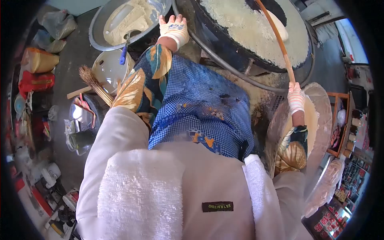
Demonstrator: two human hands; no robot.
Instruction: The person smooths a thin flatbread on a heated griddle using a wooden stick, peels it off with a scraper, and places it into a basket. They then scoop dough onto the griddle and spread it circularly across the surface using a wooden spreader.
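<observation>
My right hand [296, 98], in a striped glove, is closed around one end of a long thin wooden stick [283, 46]. The stick slants up across a big round black griddle [248, 60], and its far end runs out of view. A thin, pale layer of batter [236, 28] coats the griddle, with a smooth pale mass of batter [278, 26] beside the stick and a bare dark patch near it. My left hand [175, 31], in a white fingerless glove, has its fingers stretched out by the rim of a metal basin [94, 34] of thick batter [132, 20]; whether it touches the rim I cannot tell.
A blue-handled tool [124, 54] hangs over the basin's edge above a white bucket [102, 64]. A straw brush [94, 82] lies nearby. Around the griddle curves a grey pipe [216, 58]. At right stands a large lined tub [322, 108] holding pale powder.
</observation>
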